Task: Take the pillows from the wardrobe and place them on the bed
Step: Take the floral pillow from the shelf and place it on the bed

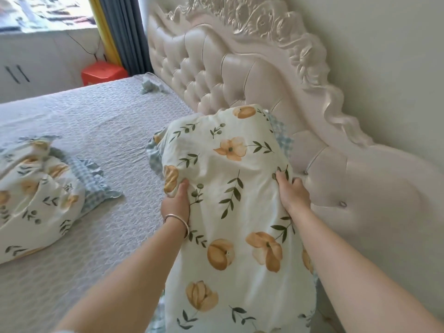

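A white pillow with orange flowers and green leaves (230, 188) lies lengthwise on the bed (96, 121), its far end against the tufted headboard (216, 75). My left hand (176, 200), a bracelet on its wrist, grips the pillow's left side. My right hand (290, 191) grips its right side, next to the headboard. A second pillow of the same print (40, 195), with a blue checked frill, lies on the grey quilted bed cover at the left.
The carved cream headboard runs along the wall on the right. A small bluish cloth (150, 86) lies at the far head of the bed. Beyond the bed stand a red stool (103, 72), white cabinets (36, 66) and grey curtains (125, 34).
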{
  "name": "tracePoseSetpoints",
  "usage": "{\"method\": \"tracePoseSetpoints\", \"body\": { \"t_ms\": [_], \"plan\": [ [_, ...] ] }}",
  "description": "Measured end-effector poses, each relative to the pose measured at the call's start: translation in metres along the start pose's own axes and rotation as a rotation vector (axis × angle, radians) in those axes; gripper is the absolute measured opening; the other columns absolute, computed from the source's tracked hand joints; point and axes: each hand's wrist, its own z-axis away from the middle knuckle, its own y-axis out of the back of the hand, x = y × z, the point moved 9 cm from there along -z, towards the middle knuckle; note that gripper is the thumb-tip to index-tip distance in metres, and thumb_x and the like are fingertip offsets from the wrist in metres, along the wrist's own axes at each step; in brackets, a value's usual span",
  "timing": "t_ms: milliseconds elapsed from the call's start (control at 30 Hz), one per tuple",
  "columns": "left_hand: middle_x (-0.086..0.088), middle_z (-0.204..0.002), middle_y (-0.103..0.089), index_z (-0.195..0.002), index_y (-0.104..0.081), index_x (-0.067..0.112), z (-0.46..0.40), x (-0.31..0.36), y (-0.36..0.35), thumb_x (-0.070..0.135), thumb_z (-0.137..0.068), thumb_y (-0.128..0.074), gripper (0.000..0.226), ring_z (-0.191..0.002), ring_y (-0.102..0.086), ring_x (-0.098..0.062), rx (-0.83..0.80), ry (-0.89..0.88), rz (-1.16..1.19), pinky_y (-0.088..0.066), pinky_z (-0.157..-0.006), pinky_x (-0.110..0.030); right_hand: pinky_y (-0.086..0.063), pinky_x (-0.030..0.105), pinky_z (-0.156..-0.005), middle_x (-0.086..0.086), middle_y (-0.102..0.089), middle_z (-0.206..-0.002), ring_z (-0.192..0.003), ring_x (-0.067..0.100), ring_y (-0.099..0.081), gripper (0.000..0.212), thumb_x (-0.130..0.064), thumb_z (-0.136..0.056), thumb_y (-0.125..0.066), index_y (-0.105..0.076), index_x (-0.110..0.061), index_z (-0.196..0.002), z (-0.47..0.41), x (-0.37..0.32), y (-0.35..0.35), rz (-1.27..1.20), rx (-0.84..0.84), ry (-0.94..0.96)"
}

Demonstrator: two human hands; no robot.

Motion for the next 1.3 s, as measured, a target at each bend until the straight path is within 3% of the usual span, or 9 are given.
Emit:
{"method": "tracePoseSetpoints", "body": {
  "t_ms": [200, 367, 567, 633, 767, 933, 1100, 1300],
  "plan": [
    [-0.014, -0.114, -0.058, -0.118, -0.055, 0.003, -0.055, -0.007, -0.046, 0.053, -0.077, -0.062, 0.065, -0.101, -0.054, -0.03, 0.209, 0.109, 0.012, -0.037, -0.085, -0.035, -0.041, 0.037, -0.086, 0.012, -0.054, -0.127, -0.113, 0.032, -0.053, 0.069, -0.058, -0.082, -0.053, -0.042, -0.008, -0.128, -0.112, -0.032, -0.062, 0.062, -0.229, 0.074],
    [-0.017, -0.125, -0.057, -0.125, -0.051, 0.003, -0.103, -0.007, -0.09, 0.055, -0.078, -0.062, 0.071, -0.115, -0.053, -0.034, 0.356, 0.171, 0.016, -0.037, -0.096, -0.04, -0.045, 0.036, -0.09, 0.005, -0.058, -0.123, -0.109, 0.028, -0.056, 0.07, -0.057, -0.076, -0.06, -0.044, -0.013, -0.127, -0.208, -0.067, -0.109, 0.134, -0.401, 0.146],
    [-0.009, -0.125, -0.059, -0.129, -0.049, 0.01, -0.183, -0.003, -0.156, 0.044, -0.08, -0.066, 0.063, -0.117, -0.055, -0.029, 0.348, 0.032, 0.075, -0.043, -0.101, -0.041, -0.046, 0.045, -0.098, 0.002, -0.054, -0.13, -0.114, 0.025, -0.055, 0.084, -0.061, -0.069, -0.063, -0.034, -0.02, -0.137, -0.316, -0.117, -0.172, 0.12, -0.552, 0.269],
    [-0.009, -0.129, -0.056, -0.136, -0.041, 0.012, -0.208, -0.002, -0.177, 0.039, -0.077, -0.07, 0.071, -0.119, -0.054, -0.028, 0.308, -0.059, 0.05, -0.043, -0.102, -0.043, -0.045, 0.045, -0.1, 0.002, -0.051, -0.135, -0.117, 0.023, -0.053, 0.084, -0.057, -0.071, -0.066, -0.033, -0.021, -0.139, -0.343, -0.124, -0.192, 0.095, -0.592, 0.302],
    [-0.007, -0.157, -0.016, -0.149, -0.003, 0.03, -0.249, -0.001, -0.22, 0.04, -0.077, -0.071, 0.1, -0.143, -0.02, -0.025, 0.17, -0.209, -0.135, -0.023, -0.115, -0.048, -0.04, 0.043, -0.106, 0.002, -0.046, -0.143, -0.127, 0.02, -0.047, 0.097, -0.064, -0.059, -0.065, -0.034, -0.021, -0.14, -0.383, -0.13, -0.216, 0.157, -0.574, 0.407],
    [-0.003, -0.159, -0.002, -0.146, 0.003, 0.043, -0.281, -0.038, -0.24, 0.047, -0.078, -0.068, 0.098, -0.145, -0.007, -0.023, 0.088, -0.199, -0.304, -0.013, -0.114, -0.048, -0.03, 0.041, -0.113, 0.004, -0.034, -0.15, -0.137, 0.021, -0.034, 0.09, -0.053, -0.071, -0.068, -0.026, -0.025, -0.145, -0.401, -0.113, -0.241, 0.281, -0.543, 0.559],
    [-0.012, -0.157, -0.001, -0.141, 0.002, 0.056, -0.297, -0.061, -0.238, 0.05, -0.072, -0.072, 0.102, -0.144, -0.011, -0.03, 0.102, -0.124, -0.354, -0.018, -0.113, -0.05, -0.022, 0.036, -0.113, 0.002, -0.017, -0.157, -0.143, 0.019, -0.02, 0.077, -0.043, -0.08, -0.066, -0.025, -0.037, -0.145, -0.41, -0.096, -0.263, 0.378, -0.457, 0.716],
    [-0.008, -0.155, 0.0, -0.123, 0.017, 0.073, -0.309, -0.074, -0.24, 0.074, -0.055, -0.064, 0.106, -0.141, -0.019, -0.038, 0.161, -0.112, -0.499, -0.027, -0.109, -0.059, -0.027, 0.036, -0.109, 0.002, -0.026, -0.154, -0.14, 0.02, -0.028, 0.07, -0.038, -0.084, -0.061, -0.028, -0.03, -0.146, -0.418, -0.089, -0.28, 0.482, -0.379, 0.793]
  ]
}}
